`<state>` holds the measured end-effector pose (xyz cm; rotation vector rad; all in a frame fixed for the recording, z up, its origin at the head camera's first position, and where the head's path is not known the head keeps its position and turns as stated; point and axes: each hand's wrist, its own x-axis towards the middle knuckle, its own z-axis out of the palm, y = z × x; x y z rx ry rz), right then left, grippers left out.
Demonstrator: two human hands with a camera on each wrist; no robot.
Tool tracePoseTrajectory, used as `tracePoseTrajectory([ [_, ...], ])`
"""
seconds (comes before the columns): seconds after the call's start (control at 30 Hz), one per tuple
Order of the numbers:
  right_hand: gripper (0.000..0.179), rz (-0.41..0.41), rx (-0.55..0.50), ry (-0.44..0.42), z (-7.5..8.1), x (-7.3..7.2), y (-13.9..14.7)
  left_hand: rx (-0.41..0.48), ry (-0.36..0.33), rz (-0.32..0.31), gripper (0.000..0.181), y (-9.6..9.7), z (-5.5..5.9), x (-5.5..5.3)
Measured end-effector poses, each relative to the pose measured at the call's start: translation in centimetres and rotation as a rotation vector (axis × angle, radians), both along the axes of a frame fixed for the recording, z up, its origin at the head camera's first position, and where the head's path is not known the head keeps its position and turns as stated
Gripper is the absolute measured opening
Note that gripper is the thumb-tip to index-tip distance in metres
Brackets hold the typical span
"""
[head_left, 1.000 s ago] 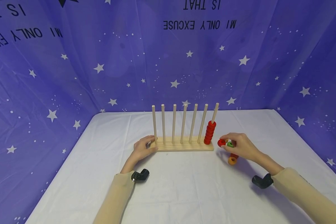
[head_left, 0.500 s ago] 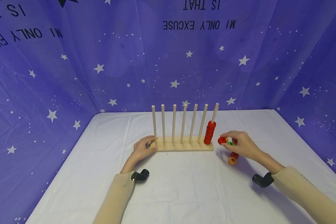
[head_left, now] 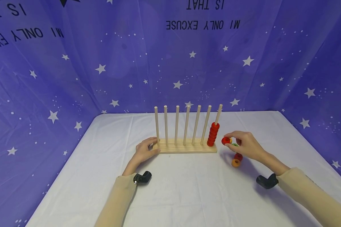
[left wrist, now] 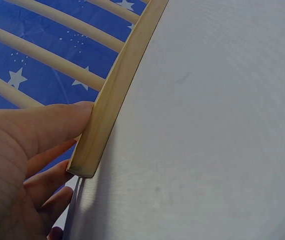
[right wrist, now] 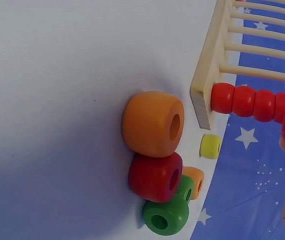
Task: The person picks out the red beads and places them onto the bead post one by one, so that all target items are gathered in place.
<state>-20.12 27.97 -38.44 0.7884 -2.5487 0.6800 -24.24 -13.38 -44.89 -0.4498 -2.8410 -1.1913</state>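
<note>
Broadly, the tabletop [head_left: 176,189]: white-covered, it carries a bead-threading job that looks well short of finished.
Wooden rack [head_left: 184,150]: of its seven pegs [head_left: 176,126], six stand bare; only the one at far right is loaded.
Left hand [head_left: 144,151]: its grip is clamped on the rack's left end, seemingly to steady it.
Right hand [head_left: 247,146]: its grip pinches a single red bead [head_left: 226,141].
Red stack [head_left: 213,135]: apparently the finished portion, it covers the lower part of its peg, bare wood above.
Loose beads: two orange beads [right wrist: 145,125], a dark red bead [right wrist: 150,177] and two green beads [right wrist: 176,212] lie close together, a yellow bead [right wrist: 210,146] nearer the rack; all seem left to thread.
Pinched bead: off any peg, at the tip of the right grip, just right of the stack and apparently clear of the tabletop.
</note>
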Motion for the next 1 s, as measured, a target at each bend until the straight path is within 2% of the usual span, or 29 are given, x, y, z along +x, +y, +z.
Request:
tracePoseTrajectory([
  [0.37,0.029,-0.01,-0.033,0.075,0.6,-0.2,-0.1,0.005,0.009,0.006,0.049,0.0,-0.1,-0.1],
  [1.0,0.031,-0.009,-0.041,0.109,2.1,-0.3,-0.4,-0.003,0.017,0.002,0.049,0.0,0.0,0.0],
])
